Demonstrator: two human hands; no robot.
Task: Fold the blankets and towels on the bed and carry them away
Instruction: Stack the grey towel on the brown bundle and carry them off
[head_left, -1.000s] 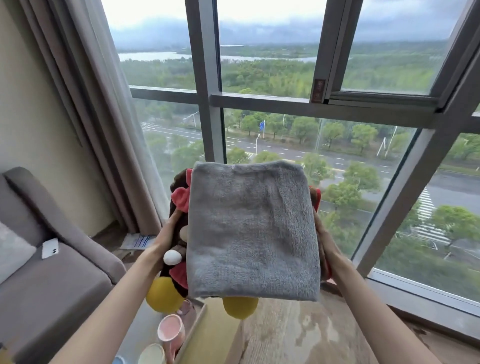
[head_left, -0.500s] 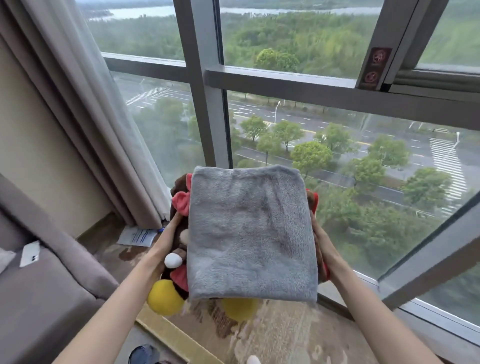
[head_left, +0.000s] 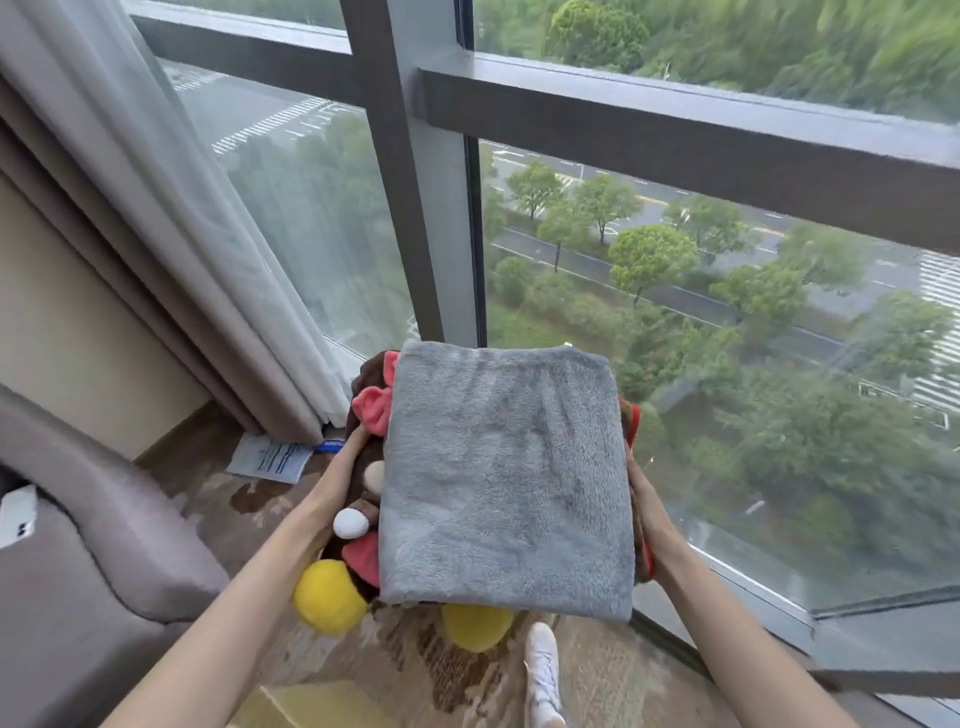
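Observation:
A folded grey towel (head_left: 506, 478) lies on top of a folded brown blanket (head_left: 363, 457) with pink, white and yellow plush parts. I carry this stack at chest height in front of the window. My left hand (head_left: 340, 475) grips the stack's left side, its fingers hidden under the blanket. My right hand (head_left: 640, 499) grips the right side, where a red edge of the blanket shows. Two yellow plush balls hang below the stack's near edge.
A floor-to-ceiling window (head_left: 675, 312) with a dark frame is right ahead. Curtains (head_left: 171, 234) hang at the left. A grey sofa (head_left: 78, 597) with a phone (head_left: 18, 514) is lower left. A paper sheet (head_left: 270, 460) lies on the patterned floor. My white shoe (head_left: 543, 670) shows below.
My view has tilted down and come closer to the window. The stack stays held the same way in both hands. The cups seen low in the earliest frame have left the view.

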